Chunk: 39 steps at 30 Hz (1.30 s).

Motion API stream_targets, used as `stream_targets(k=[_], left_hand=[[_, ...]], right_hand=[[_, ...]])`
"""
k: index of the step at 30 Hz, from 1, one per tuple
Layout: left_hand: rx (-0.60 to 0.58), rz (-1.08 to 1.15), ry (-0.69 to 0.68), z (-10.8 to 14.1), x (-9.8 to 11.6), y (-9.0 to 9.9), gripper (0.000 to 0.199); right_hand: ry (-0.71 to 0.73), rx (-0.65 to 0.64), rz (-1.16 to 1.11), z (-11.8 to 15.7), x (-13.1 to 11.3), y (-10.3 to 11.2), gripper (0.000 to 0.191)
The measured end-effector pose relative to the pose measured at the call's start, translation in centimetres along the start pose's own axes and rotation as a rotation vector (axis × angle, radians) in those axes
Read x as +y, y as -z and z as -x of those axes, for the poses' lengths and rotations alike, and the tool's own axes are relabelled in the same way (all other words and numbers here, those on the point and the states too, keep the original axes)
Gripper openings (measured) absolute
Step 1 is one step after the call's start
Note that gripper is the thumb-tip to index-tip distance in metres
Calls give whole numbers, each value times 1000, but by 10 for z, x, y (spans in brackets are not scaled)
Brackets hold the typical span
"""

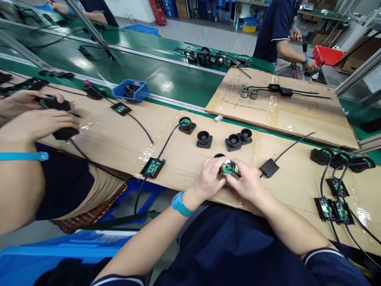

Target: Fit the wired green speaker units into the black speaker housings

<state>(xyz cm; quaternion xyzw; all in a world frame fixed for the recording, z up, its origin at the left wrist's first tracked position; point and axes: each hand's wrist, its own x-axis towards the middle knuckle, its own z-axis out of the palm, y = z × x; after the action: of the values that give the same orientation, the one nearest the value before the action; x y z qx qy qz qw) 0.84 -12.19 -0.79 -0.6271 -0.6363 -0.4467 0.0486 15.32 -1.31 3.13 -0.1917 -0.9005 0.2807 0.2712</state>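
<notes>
Between my two hands is a round green circuit board [228, 167] with wires and a black cable on it. The fingers of my left hand [210, 178] close on its left side, and my right hand [245, 178] grips it from the right. Just behind my left fingers shows part of a black round housing [219, 155], mostly hidden. Beyond my hands stand black square-based housings [204, 139]. To the right of my right hand lies a black box [269, 167] with a cable; whether that cable joins the board is hidden.
On my left, a co-worker's hands [53, 115] hold black parts. A housing with a wired board [185, 124] connects to an open box [152, 167]. Several wired assemblies [335, 208] lie at right. A blue bin [131, 90] stands behind; a cardboard-covered board [238, 81] lies across the far side.
</notes>
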Motion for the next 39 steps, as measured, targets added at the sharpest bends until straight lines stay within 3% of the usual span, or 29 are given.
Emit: stream_targets(k=[3,8,22,24,27,29,31,34,39], left_hand=[[18,-31,-40,1,0,-1,80],[-20,-156,-211,7,-5,3,72],[-9,-179,-186,4,0,7,62],[28,-155,-125,5,-4,6,72],[100,-87,129,7,-14,-1,93],[86,9,314,8,-22,-8,85],[48,105,407,7,-26,-14,61],[55,148,396,6,-27,-18,40],[124,154,295,8,-26,-17,45]], right_hand=[[-65,-7,22,-1,0,3,37],[-56,-2,38,1,-1,4,37],[-3,10,74,3,-5,1,36],[-29,35,88,0,-7,4,36],[-73,90,122,-7,-13,7,37],[-97,119,141,-14,-17,7,39],[-123,114,148,-20,-19,3,40],[-179,47,161,-29,-20,-9,39],[-212,-49,266,-34,-20,-26,33]])
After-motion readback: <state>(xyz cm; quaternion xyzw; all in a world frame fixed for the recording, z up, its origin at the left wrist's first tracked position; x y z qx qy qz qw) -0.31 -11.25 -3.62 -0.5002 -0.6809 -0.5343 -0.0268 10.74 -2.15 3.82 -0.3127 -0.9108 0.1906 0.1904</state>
